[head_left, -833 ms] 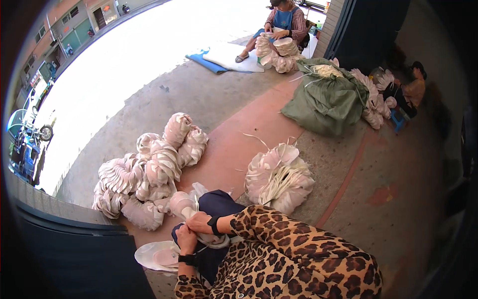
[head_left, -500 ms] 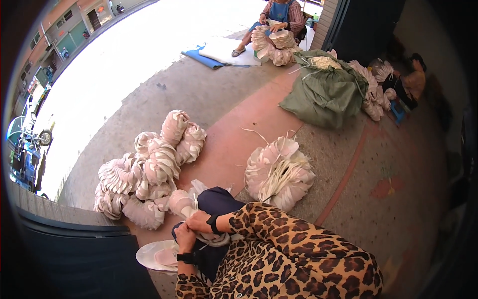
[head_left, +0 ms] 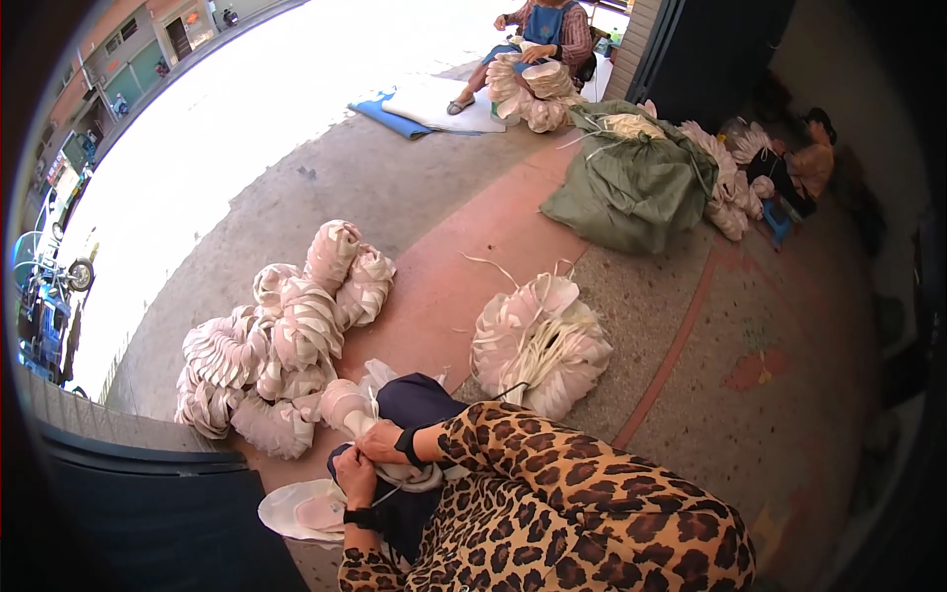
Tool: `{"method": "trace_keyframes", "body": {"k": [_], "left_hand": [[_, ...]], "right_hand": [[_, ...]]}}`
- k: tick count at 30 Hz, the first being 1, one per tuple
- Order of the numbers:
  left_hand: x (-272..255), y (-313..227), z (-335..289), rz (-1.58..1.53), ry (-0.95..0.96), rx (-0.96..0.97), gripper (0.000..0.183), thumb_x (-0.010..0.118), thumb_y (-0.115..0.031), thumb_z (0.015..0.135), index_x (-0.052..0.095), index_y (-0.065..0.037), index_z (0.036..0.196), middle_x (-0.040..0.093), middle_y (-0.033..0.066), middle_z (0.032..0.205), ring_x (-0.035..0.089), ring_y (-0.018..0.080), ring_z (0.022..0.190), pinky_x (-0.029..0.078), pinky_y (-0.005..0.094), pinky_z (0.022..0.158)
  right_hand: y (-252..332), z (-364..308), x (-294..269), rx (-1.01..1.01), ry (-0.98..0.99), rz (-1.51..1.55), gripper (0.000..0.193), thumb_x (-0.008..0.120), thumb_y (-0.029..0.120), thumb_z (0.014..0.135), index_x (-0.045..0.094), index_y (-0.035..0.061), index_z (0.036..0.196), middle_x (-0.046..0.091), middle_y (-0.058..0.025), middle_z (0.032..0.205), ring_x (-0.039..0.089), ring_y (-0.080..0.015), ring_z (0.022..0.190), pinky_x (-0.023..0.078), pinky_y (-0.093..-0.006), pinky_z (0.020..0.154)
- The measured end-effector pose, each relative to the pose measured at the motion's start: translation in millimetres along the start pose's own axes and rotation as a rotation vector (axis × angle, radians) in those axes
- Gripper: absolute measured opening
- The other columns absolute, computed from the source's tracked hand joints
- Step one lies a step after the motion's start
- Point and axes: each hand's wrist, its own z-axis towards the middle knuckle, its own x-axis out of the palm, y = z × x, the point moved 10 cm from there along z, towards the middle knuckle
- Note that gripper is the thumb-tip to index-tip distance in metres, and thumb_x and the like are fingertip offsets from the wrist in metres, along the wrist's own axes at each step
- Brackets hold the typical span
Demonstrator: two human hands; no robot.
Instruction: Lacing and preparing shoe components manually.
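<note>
My left hand [head_left: 355, 476] and my right hand [head_left: 381, 443] meet over my lap, fingers closed and pressed together. Whatever sits between the fingertips is too small or hidden to name. Under and beside them lies a bundle of pale pink and white pieces [head_left: 345, 405] that look like shoe uppers, partly covered by my hands. To the left of my left hand, a single white shoe upper [head_left: 301, 509] with a pink middle rests low beside my leg. Dark bands circle both wrists.
Ring-shaped bundles of pink uppers [head_left: 301, 326] are heaped on the floor at left. Another bundle tied with pale strips [head_left: 543, 345] lies ahead. A green sack [head_left: 641, 187] stands farther back. Beyond it, a person [head_left: 547, 39] sits handling similar pieces. A dark metal panel [head_left: 168, 513] borders the left.
The whole scene shifts slightly left as my head turns. My hands stay together over the bundle. The seated person's one hand has moved out to the left.
</note>
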Motion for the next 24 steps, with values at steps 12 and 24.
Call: {"method": "trace_keyframes", "body": {"k": [12, 24], "left_hand": [[2, 9, 1, -0.177, -0.001, -0.085, 0.014, 0.053, -0.007, 0.073, 0.062, 0.000, 0.083, 0.061, 0.0155, 0.082, 0.053, 0.0326, 0.079, 0.039, 0.0385, 0.073], [-24, -83, 2, -0.019, 0.026, 0.140, 0.011, 0.058, -0.007, 0.075, 0.063, -0.002, 0.083, 0.061, 0.0131, 0.074, 0.056, 0.0267, 0.071, 0.043, 0.0354, 0.070]], "right_hand": [[24, 0, 8, -0.221, 0.089, -0.373, 0.018, 0.047, 0.015, 0.077, 0.061, 0.0045, 0.072, 0.063, -0.0120, 0.066, 0.064, -0.0236, 0.061, 0.047, -0.0384, 0.047], [-18, -49, -59, -0.089, 0.015, 0.336, 0.019, 0.042, 0.013, 0.083, 0.048, -0.0036, 0.078, 0.049, -0.0195, 0.077, 0.054, -0.0352, 0.068, 0.044, -0.0412, 0.058]]}}
